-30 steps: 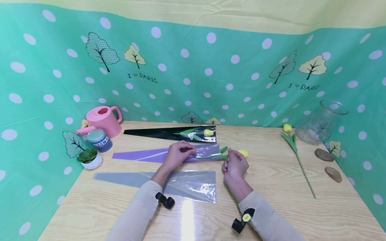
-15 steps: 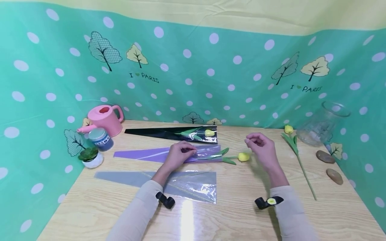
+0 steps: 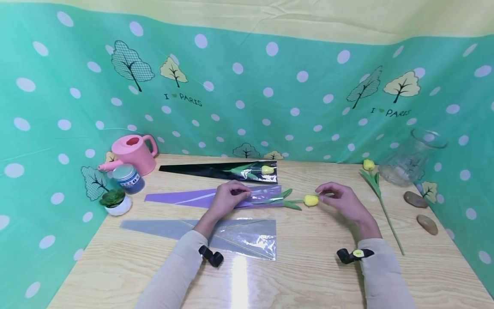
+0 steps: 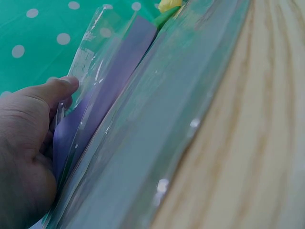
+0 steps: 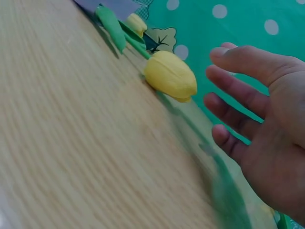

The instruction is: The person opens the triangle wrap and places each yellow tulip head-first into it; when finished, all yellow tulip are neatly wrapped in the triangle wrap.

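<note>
- Yellow tulip: bloom lies right of the purple sleeve, stem already inside its mouth.
- My left hand: thumb and fingers pinch the sleeve's clear film.
- My right hand: fingers loose, holding nothing, just right of the bloom.
- Technique: hold the mouth open; nudge the bloom leftward along the stem's line.

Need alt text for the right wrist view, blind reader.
An open right hand, fingers loosely spread, hovers beside the yellow tulip head lying on the wooden table, not touching it. Beyond the bloom are its green leaves and a teal polka-dot backdrop.
</note>
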`<action>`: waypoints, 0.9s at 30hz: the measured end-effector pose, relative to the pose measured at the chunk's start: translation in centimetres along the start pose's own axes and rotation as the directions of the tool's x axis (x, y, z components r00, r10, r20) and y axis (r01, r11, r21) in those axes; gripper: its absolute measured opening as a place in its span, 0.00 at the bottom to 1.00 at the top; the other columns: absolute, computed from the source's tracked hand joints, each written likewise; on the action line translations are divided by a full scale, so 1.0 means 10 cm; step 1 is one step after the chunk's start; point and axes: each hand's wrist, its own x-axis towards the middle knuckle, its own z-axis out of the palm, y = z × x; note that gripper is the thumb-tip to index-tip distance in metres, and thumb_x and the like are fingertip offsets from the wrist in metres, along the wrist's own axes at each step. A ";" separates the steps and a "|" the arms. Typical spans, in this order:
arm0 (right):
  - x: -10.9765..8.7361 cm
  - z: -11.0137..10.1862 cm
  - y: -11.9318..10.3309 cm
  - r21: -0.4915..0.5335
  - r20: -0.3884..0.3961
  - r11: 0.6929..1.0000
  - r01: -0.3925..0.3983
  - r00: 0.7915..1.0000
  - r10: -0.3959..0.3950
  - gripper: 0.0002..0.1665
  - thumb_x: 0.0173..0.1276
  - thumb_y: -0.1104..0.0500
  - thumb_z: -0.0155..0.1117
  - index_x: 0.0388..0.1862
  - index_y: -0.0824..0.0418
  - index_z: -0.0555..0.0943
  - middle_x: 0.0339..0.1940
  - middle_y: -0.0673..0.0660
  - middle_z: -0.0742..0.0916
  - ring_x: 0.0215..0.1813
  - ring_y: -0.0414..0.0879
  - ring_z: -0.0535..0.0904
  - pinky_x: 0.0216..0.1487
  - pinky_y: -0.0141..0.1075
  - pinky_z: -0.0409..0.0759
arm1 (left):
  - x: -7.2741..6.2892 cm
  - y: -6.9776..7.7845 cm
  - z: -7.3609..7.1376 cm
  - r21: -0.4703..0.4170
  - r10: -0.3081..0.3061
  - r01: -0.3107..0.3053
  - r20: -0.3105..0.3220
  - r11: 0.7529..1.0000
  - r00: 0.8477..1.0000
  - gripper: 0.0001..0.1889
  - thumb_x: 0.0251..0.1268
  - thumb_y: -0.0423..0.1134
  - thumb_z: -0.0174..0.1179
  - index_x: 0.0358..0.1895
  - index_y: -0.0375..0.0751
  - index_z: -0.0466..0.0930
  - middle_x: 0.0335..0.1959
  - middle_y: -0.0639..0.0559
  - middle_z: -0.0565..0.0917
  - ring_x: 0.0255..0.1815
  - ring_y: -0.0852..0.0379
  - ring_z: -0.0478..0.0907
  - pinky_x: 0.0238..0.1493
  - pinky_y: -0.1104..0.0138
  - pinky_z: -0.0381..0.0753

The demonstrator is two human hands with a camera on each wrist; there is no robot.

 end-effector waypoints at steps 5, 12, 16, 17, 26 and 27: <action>0.02 0.08 0.00 -0.035 0.046 0.999 0.001 0.999 0.001 0.17 0.71 0.61 0.70 0.56 0.64 0.84 0.54 0.65 0.86 0.51 0.43 0.81 0.50 0.28 0.81 | 0.00 0.00 0.00 0.010 0.001 -0.001 -0.001 1.000 1.000 0.05 0.63 0.38 0.73 0.41 0.51 0.93 0.41 0.55 0.88 0.42 0.60 0.83 0.44 0.71 0.83; 0.02 0.14 -0.01 -0.110 0.081 0.994 -0.018 0.996 0.027 0.15 0.70 0.61 0.71 0.55 0.60 0.84 0.52 0.62 0.87 0.47 0.45 0.80 0.45 0.30 0.80 | 0.01 -0.01 0.00 0.009 -0.007 0.007 0.005 1.000 1.000 0.04 0.64 0.39 0.73 0.40 0.50 0.93 0.40 0.56 0.88 0.43 0.60 0.84 0.45 0.71 0.83; 0.02 0.15 0.00 -0.126 0.087 0.992 -0.017 0.996 0.028 0.17 0.70 0.63 0.71 0.56 0.58 0.84 0.52 0.61 0.87 0.47 0.46 0.80 0.45 0.31 0.80 | 0.01 0.00 0.01 0.008 -0.005 0.005 0.006 1.000 1.000 0.04 0.64 0.38 0.73 0.40 0.50 0.93 0.40 0.55 0.88 0.42 0.60 0.83 0.44 0.72 0.83; 0.03 0.16 0.00 -0.135 0.084 0.991 -0.015 0.996 0.027 0.17 0.70 0.63 0.71 0.56 0.58 0.84 0.52 0.60 0.87 0.47 0.45 0.80 0.45 0.31 0.80 | 0.01 -0.01 0.01 0.008 -0.006 0.006 0.005 1.000 1.000 0.04 0.64 0.38 0.73 0.40 0.50 0.93 0.40 0.55 0.88 0.42 0.60 0.83 0.43 0.72 0.82; 0.06 0.22 -0.10 -0.175 -0.037 0.984 -0.032 0.999 0.025 0.17 0.70 0.61 0.72 0.56 0.59 0.85 0.54 0.60 0.88 0.49 0.44 0.81 0.49 0.28 0.81 | 0.01 0.01 0.00 -0.001 0.011 -0.011 0.014 1.000 1.000 0.05 0.62 0.39 0.74 0.41 0.50 0.93 0.41 0.54 0.89 0.40 0.60 0.82 0.42 0.72 0.80; 0.06 0.23 -0.12 -0.169 -0.049 0.985 -0.028 0.999 0.020 0.17 0.70 0.61 0.71 0.57 0.59 0.84 0.54 0.61 0.88 0.49 0.45 0.81 0.48 0.28 0.80 | 0.01 0.01 -0.01 -0.001 0.014 -0.014 0.016 1.000 1.000 0.05 0.62 0.39 0.74 0.41 0.50 0.93 0.41 0.54 0.89 0.40 0.60 0.82 0.41 0.72 0.80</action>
